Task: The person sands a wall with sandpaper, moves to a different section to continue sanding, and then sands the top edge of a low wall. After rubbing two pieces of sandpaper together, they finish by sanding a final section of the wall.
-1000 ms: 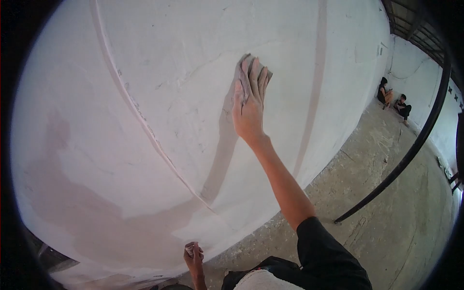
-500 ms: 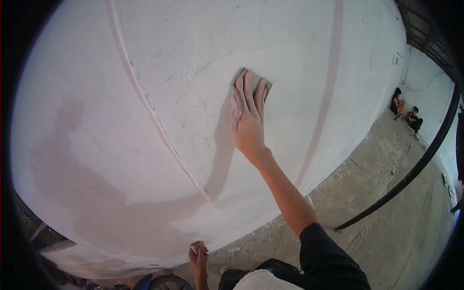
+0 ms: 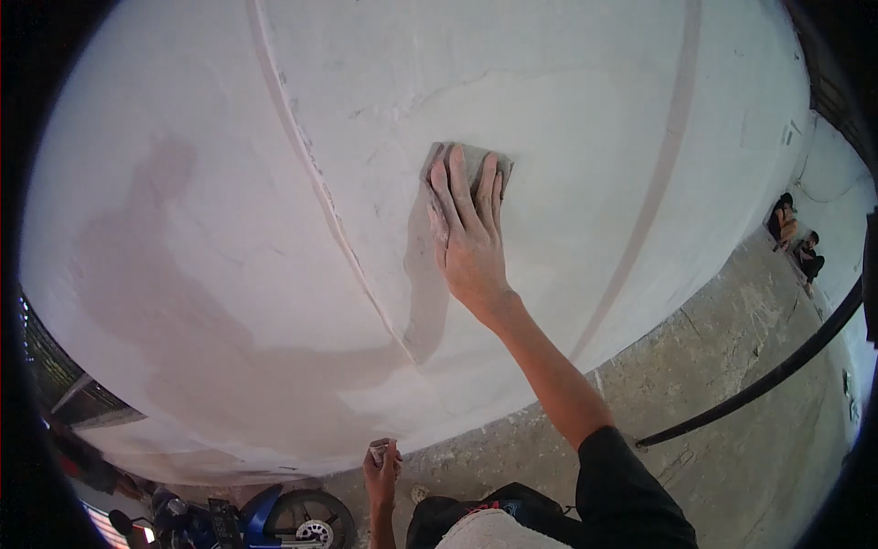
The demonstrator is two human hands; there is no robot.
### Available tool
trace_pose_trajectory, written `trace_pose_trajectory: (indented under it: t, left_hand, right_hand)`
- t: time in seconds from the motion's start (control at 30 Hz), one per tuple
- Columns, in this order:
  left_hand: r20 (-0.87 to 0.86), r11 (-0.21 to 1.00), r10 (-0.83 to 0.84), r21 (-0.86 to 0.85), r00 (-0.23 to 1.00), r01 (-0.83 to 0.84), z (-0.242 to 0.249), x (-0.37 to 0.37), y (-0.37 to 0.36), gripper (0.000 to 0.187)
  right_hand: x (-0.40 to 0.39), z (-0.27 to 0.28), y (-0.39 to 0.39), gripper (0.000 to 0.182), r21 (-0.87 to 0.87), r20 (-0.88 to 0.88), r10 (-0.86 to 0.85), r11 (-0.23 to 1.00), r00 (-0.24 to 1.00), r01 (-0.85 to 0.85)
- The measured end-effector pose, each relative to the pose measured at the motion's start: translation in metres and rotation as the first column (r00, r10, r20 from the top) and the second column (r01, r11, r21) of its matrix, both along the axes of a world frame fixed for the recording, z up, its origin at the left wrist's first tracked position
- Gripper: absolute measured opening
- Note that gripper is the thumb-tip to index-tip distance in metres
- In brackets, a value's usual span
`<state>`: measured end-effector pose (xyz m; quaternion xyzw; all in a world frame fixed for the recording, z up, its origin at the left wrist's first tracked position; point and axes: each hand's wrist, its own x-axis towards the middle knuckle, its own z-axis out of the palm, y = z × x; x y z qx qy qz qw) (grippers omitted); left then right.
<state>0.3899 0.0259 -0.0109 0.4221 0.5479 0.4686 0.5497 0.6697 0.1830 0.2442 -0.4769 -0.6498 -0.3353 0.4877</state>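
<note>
Grey, thin and stiff-looking, a pad (image 3: 475,159) is pressed to the white wall (image 3: 558,119) beneath the outstretched fingers (image 3: 460,188) of the right hand (image 3: 476,263), its upper corners left exposed. Contact is judged best kept flat, with pressure shared evenly among the fingertips and light, overlapping strokes made, so that no edge is dug into the surface. By the curled fingers of the left hand (image 3: 380,478), low beside the wall's foot, a small pale piece (image 3: 379,451) is enclosed; its nature cannot be told. Leftward of the pad, a raised seam (image 3: 334,224) is seen, and a shadow (image 3: 206,306) is cast across the plaster. Farther out lie the concrete floor (image 3: 704,361), a slanting black bar (image 3: 764,382) and a blue motorcycle (image 3: 262,514); two seated people (image 3: 783,221) are shown at far right. Compared with the earlier frame, the pad has been brought lower and nearer the seam — and, with the view shifted, more of the motorcycle is revealed.
</note>
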Motion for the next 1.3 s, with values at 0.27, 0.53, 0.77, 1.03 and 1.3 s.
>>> trace_pose_trajectory:
  t: [0.27, 0.53, 0.77, 1.03, 1.3]
  left_hand:
    - [-0.022, 1.0, 0.02, 0.02, 1.0, -0.02, 0.013, 0.004, -0.012, 0.019]
    - [-0.026, 0.998, 0.043, 0.046, 0.999, -0.041, 0.012, 0.002, -0.009, 0.019]
    - [-0.004, 0.99, 0.131, 0.058, 0.991, -0.131, 0.011, -0.007, -0.024, 0.021]
    - [-0.043, 0.991, 0.119, 0.063, 0.992, -0.116, 0.011, -0.005, -0.017, 0.021]
    - [-0.03, 0.975, 0.205, 0.091, 0.978, -0.201, 0.011, -0.01, -0.031, 0.025]
  right_hand:
    - [-0.016, -0.156, -0.001, 0.051, -0.162, 0.045, 0.031, 0.987, 0.999, -0.023]
    - [-0.019, 0.014, -0.005, 0.048, -0.029, -0.001, 0.09, 0.996, 0.996, -0.09]
    - [-0.024, -0.17, 0.0, 0.046, -0.12, 0.148, 0.023, 0.993, 0.989, -0.005]
    - [-0.03, -0.013, 0.001, 0.048, -0.053, 0.1, 0.073, 0.996, 0.992, -0.068]
    - [-0.033, -0.181, 0.004, 0.048, -0.147, 0.114, 0.133, 0.982, 0.984, -0.116]
